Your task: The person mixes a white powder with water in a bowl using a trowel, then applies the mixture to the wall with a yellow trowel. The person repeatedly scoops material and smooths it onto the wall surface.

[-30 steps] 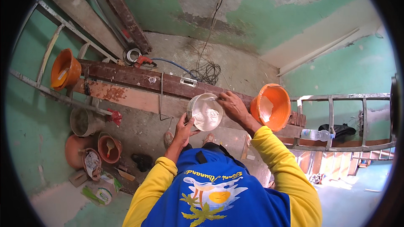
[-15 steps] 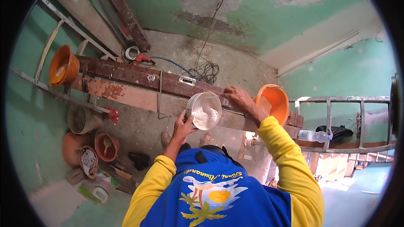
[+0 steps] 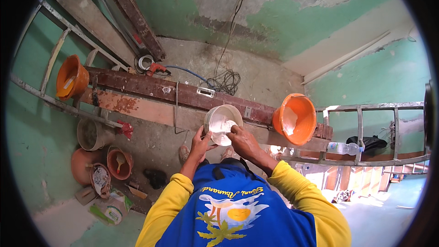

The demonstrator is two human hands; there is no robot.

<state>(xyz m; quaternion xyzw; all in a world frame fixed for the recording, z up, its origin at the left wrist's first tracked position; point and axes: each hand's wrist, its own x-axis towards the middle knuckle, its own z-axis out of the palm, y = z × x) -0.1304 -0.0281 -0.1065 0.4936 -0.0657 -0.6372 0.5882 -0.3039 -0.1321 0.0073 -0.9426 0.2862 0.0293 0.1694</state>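
Just in front of me, above the plank, a round off-white bowl [image 3: 208, 120] is tilted so its inside shows. Smooth white paste [image 3: 219, 126] lies inside. My left hand [image 3: 200, 144] grips the bowl's lower left side, thumb near the rim. At the lower right of the opening, my right hand [image 3: 244, 142] is closed with its fingers over the paste. Whatever those fingers hold is hidden. To the right, an orange bucket [image 3: 310, 121] with pale material inside stands on the plank, apart from my right hand.
A dark red beam [image 3: 155, 84] and a wooden plank [image 3: 151, 110] cross between metal frames. Another orange bucket [image 3: 78, 75] is far left; a plastic bottle [image 3: 340, 148] lies right. A red power tool [image 3: 157, 69] and coiled cable [image 3: 227, 81] are beyond. Several containers sit lower left.
My right hand has moved left and nearer me, from the beam beside the right orange bucket to the bowl's opening. My left hand keeps its grip on the bowl.
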